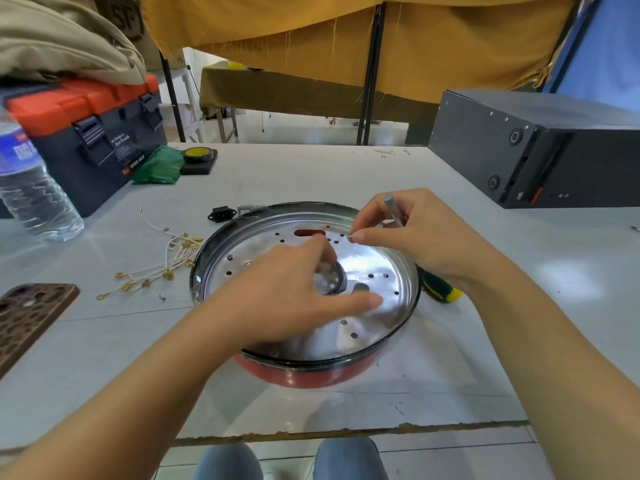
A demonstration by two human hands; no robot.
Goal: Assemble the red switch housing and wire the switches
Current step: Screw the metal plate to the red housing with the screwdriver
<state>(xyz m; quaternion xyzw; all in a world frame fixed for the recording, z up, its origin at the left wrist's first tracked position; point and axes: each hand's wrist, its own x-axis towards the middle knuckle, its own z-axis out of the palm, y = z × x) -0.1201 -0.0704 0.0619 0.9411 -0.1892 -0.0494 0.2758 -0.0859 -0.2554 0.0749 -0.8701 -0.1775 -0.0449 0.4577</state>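
Partly hidden, a dark ring [334, 278] sits under the left hand [294, 289]

A white table [311, 174] carries the red housing [304, 372], wires [166, 265], toolbox [93, 143], water bottle [31, 188] and phone [27, 317].

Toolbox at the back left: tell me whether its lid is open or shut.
Shut: the toolbox has its orange lid down, both black latches lying flat against the front.
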